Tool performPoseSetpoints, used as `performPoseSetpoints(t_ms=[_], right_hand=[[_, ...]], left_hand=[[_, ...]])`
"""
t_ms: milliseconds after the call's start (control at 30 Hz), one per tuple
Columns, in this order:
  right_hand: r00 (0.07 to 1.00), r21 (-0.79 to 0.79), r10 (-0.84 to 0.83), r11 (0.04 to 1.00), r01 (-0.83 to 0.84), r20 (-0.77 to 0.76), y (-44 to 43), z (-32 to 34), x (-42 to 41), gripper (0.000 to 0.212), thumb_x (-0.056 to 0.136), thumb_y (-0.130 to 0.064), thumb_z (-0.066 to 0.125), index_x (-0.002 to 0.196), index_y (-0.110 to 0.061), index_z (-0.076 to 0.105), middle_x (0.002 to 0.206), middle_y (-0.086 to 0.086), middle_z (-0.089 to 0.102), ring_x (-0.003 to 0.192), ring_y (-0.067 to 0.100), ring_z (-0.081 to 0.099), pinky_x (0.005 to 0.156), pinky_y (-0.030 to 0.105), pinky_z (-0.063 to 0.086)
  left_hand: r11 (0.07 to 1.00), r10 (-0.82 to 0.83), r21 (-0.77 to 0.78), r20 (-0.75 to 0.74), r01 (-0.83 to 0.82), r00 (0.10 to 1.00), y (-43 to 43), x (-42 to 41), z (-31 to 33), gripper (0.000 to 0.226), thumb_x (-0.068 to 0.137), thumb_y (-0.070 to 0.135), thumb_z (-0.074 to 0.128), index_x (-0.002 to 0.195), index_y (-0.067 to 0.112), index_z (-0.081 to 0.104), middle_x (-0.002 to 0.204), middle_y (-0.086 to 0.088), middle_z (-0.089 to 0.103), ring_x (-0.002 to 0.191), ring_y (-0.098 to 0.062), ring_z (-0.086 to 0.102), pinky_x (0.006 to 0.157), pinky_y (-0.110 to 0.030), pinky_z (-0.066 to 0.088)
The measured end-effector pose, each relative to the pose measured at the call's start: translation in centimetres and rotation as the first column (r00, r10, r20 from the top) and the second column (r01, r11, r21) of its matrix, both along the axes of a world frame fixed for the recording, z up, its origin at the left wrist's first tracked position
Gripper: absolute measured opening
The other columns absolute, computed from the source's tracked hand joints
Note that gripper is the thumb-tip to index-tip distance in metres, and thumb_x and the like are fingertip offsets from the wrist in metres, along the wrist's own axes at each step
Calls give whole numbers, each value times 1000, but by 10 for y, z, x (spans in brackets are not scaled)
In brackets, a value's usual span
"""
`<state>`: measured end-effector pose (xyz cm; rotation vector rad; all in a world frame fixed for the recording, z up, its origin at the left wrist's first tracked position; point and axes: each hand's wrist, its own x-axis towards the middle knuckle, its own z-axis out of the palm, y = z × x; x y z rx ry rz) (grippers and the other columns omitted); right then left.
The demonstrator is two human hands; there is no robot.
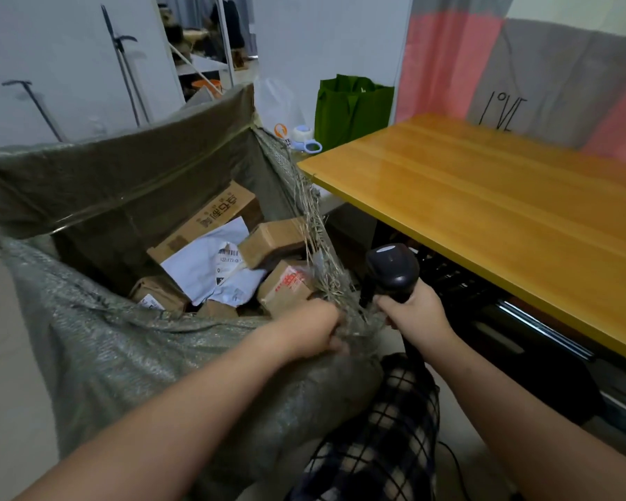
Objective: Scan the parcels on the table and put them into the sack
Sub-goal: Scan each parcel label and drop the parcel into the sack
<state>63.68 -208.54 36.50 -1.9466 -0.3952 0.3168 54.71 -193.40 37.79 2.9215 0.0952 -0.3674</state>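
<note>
Left hand (320, 329) clenched on sack (116, 348) rim; right hand (414, 314) wrapped round scanner (393, 267); parcels (271, 240) inside sack.

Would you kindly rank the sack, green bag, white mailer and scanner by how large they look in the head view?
1. sack
2. white mailer and green bag: about alike, and the bag stands farther off
3. scanner

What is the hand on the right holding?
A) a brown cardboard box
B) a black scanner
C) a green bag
B: the right hand grips the black handheld barcode scanner by its handle, while the left hand grips the rim of the grey-green woven sack.
</note>
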Motion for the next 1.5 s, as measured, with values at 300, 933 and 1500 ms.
performPoseSetpoints(t_ms=[300,933,1500], right_hand=[[996,135,83,987,-84,10,-1,30,-18,26,83,-13,72,107,-9,63,74,4,69,58,16,65,64,38,56],[933,106,-347,936,337,93,-176,96,56,31,87,-42,67,99,-14,61,78,3,63,66,19,60,53,27,43],[584,-475,-784,442,761,208,-403,66,184,69,78,-60,66,122,-15,38,98,2,54,81,23,51,62,34,40]], left_hand=[[912,405,-320,610,-256,682,32,-33,70,13,93,16,59,81,13,56,82,3,58,79,-15,51,64,-24,28],[995,-85,0,503,99,860,-107,116,97,25,97,37,51,109,15,57,105,-7,62,97,-28,56,78,-39,48],[870,-448,3,425,493,787,-316,308,71,27,98,34,49,117,17,55,116,-6,61,109,-28,53,85,-37,45]])
